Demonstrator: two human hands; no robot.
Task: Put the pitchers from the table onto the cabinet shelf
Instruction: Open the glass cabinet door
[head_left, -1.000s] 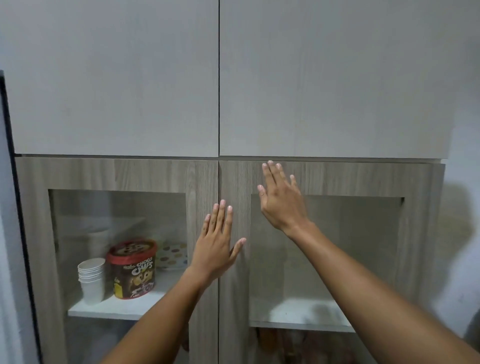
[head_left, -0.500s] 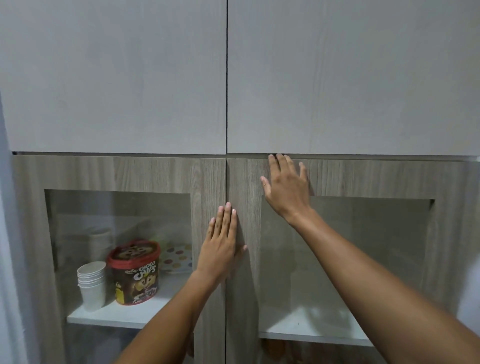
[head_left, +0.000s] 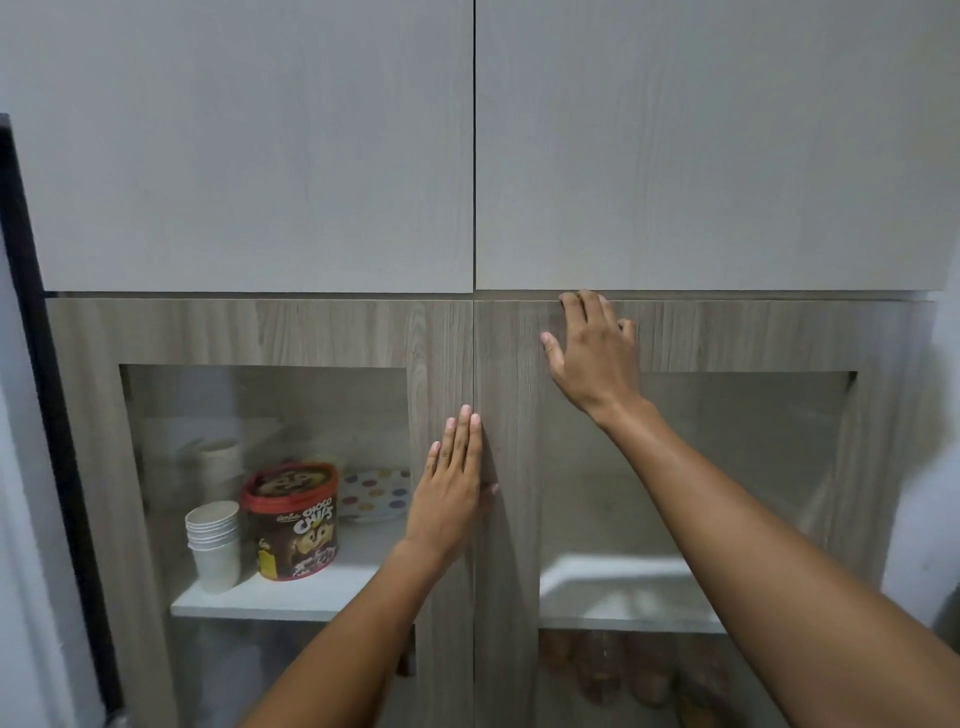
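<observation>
No pitcher and no table are in view. I face a cabinet with two closed wood-framed glass doors. My left hand (head_left: 452, 493) lies flat, fingers straight, on the inner frame of the left door (head_left: 260, 332), right beside the centre seam. My right hand (head_left: 592, 353) rests on the top rail of the right door (head_left: 753, 332), its fingertips at the door's upper edge and its thumb spread to the left. Neither hand holds anything. Behind the right glass, the white shelf (head_left: 623, 597) is bare.
Behind the left glass stand a stack of paper cups (head_left: 214, 545), a red-lidded Choco Chips tub (head_left: 291, 522) and a dotted plate (head_left: 376, 491). Two pale upper doors (head_left: 701, 145) are closed. Brown rounded items (head_left: 623, 670) sit on the lower right shelf. A dark frame (head_left: 47, 364) runs down the left.
My right hand slid up from the glass to the door's top edge. My left hand moved onto the frame by the seam, thumb tucking in. The view came closer.
</observation>
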